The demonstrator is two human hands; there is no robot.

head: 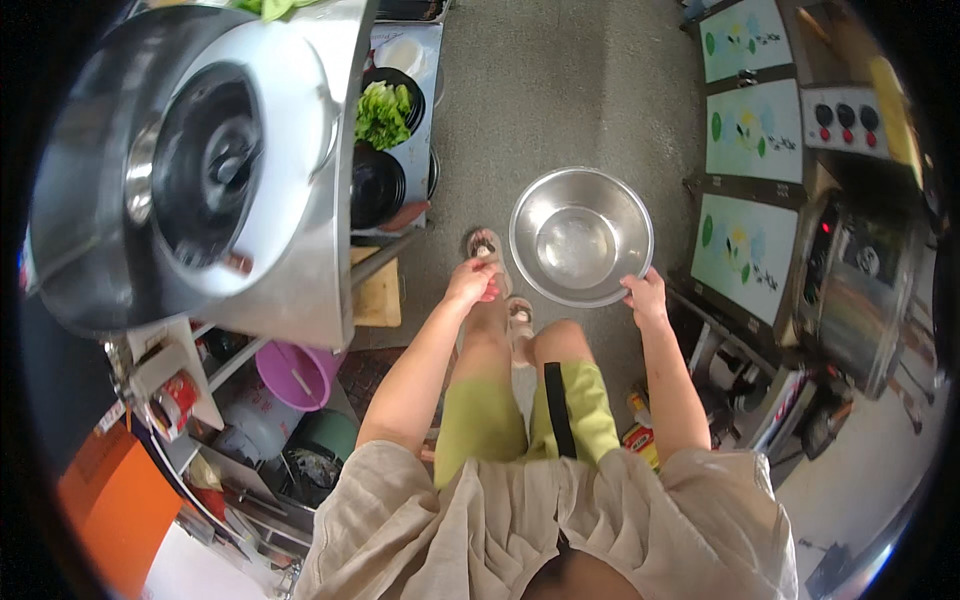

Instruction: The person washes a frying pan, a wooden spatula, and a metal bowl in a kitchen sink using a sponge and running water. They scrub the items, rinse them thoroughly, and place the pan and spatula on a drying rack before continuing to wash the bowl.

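A round stainless steel basin [581, 240] hangs over the floor on the right, its mouth facing up at me and no contents visible. At its lower right edge my right hand [645, 292] grips the rim. My left hand [472, 282] hovers in front of my leg and shoe, apart from the basin. Its fingers are loosely curled, and I see nothing in it.
On the left, a steel stand holds a wok [210, 165]. Beyond it, leafy greens [384, 114] sit in a black bowl. Below are a purple bucket [296, 375] and a gas cylinder [259, 420]. Cabinets with flower-printed panels [752, 131] line the right.
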